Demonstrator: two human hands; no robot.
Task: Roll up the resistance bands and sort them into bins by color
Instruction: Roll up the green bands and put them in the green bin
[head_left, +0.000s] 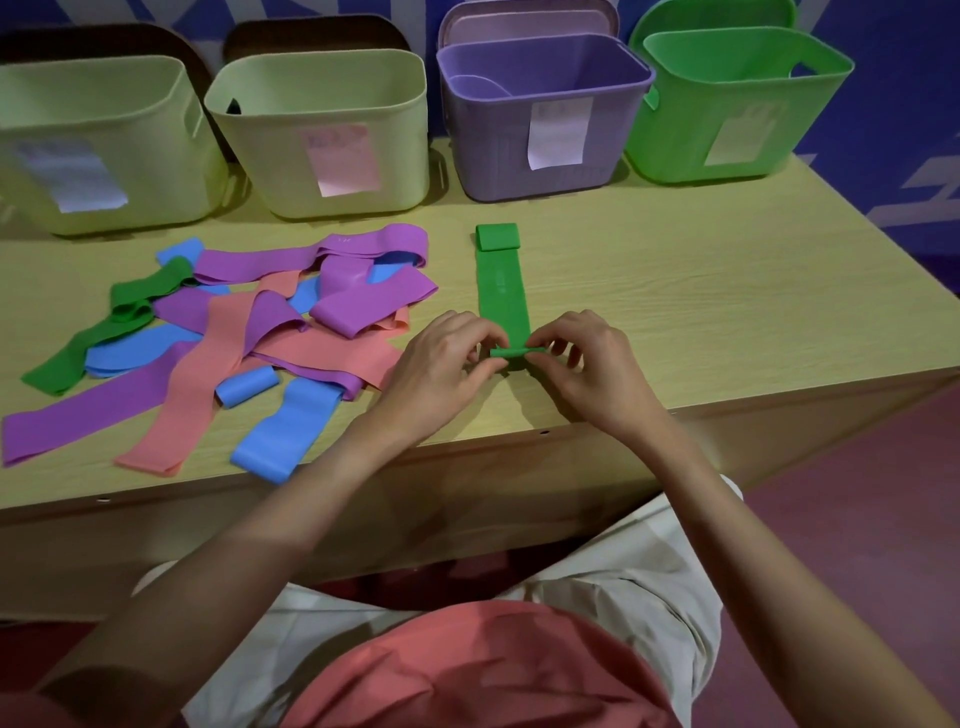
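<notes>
A green resistance band (502, 283) lies stretched away from me on the wooden table (701, 291), its far end folded over. Its near end is curled into a small roll. My left hand (447, 358) pinches the roll's left end and my right hand (587, 358) pinches its right end. To the left lies a loose pile of bands (249, 332): purple, pink, blue and one more green. Along the back stand a green bin (737, 104), a purple bin (540, 119) and two pale yellow-green bins (322, 130) (98, 140), each with a paper label.
Lids lean behind the purple and green bins. The table's front edge runs just below my hands. The table's right edge lies past the green bin. My lap sits under the table edge.
</notes>
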